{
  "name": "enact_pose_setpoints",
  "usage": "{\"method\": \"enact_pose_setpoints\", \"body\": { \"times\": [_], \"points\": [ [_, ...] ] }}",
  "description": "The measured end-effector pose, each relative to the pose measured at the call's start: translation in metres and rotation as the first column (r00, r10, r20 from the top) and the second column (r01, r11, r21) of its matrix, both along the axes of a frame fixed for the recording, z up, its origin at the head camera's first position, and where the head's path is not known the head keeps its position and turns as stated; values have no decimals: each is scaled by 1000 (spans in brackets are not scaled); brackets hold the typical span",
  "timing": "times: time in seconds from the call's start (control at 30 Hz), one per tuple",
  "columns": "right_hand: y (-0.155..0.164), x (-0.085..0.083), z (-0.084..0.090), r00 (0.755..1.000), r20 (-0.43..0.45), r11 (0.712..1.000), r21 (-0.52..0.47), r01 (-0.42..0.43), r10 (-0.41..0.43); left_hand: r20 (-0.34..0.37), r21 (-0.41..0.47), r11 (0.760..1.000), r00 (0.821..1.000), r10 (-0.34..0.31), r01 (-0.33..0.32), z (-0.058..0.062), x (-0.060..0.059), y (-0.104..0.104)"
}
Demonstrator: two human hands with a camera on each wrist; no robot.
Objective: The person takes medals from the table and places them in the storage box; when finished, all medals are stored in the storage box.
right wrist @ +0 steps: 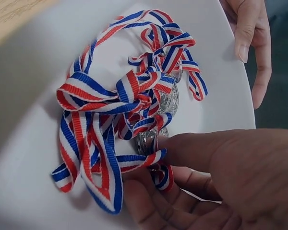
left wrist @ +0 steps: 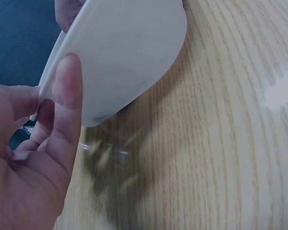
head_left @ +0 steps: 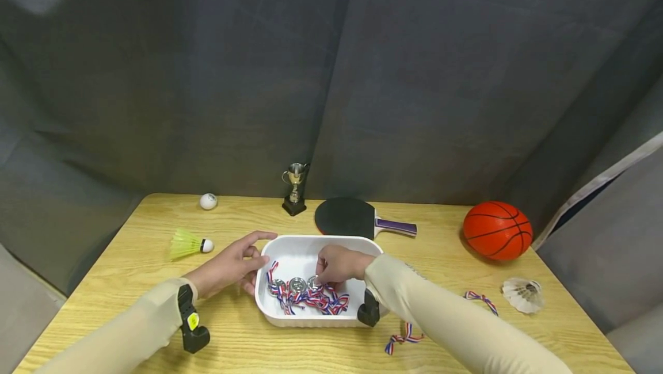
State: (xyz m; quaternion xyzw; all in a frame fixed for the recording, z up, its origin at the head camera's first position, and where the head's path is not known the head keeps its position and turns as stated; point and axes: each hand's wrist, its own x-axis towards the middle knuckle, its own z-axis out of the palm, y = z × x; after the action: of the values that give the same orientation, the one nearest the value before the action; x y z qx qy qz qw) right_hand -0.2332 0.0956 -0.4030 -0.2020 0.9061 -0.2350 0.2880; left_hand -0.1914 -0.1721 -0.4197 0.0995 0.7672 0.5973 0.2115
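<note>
Head view: right hand (head_left: 339, 264) inside the white tray (head_left: 290, 319) pinches the medals (head_left: 305, 293); left hand (head_left: 230, 267), fingers relaxed, touches the tray's left rim.

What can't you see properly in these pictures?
- How many medals lie in the white tub: the tangled ribbons cover them in the head and right wrist views.
- What the right hand grips: its fingertips are tucked under ribbon in the right wrist view.
- The tub's inside, in the left wrist view: only its outer wall shows, beside the left hand.
- The trophy lettering: too small in the head view.
</note>
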Motion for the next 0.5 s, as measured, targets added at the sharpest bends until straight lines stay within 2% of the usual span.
{"method": "enact_pose_setpoints", "body": {
  "times": [0.23, 0.4, 0.5],
  "points": [
    [2, 1, 5, 999, -36, 1000, 10, -5, 5, -5, -3, 1000, 1000, 0, 0, 0, 0, -1],
    [14, 4, 16, 999, -51, 1000, 24, 2, -1, -10, -5, 1000, 1000, 0, 0, 0, 0, 1],
    [25, 3, 25, 999, -39, 1000, -8, 8, -8, -12, -6, 1000, 1000, -2, 2, 0, 1, 0]
  ]
}}
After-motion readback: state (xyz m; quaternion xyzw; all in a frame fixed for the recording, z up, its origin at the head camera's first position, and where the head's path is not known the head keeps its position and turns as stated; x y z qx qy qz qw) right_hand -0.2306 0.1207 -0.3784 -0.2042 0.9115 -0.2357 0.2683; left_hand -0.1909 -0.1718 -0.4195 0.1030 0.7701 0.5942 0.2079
